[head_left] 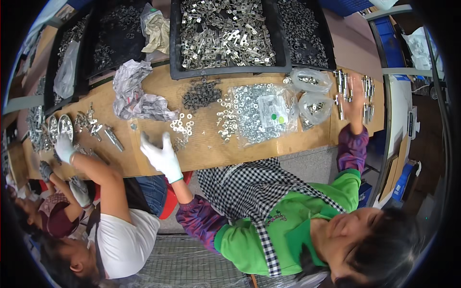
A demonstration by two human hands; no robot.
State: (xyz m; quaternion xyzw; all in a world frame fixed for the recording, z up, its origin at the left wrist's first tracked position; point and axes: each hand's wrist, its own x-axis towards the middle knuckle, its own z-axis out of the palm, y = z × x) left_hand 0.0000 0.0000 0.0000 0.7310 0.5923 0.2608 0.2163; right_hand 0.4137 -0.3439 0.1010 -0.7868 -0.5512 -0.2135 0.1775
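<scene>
My left hand, in a white glove, is held open over the cardboard-covered table, thumb apart from the fingers and nothing in it. Close beside it lie loose pale washers and a few small rings. My right hand, bare and slightly blurred, is raised with its fingers stretched out over the table's right end. Shiny metal cylindrical parts stand in rows around it. Left of it are two small clear bags of metal parts. A big clear bag of washers with a white label lies between my hands.
Black trays of metal clips and dark rings line the far side. Crumpled paper and a dark ring pile lie before them. At left, a co-worker's gloved hand is beside metal parts; another person sits beyond.
</scene>
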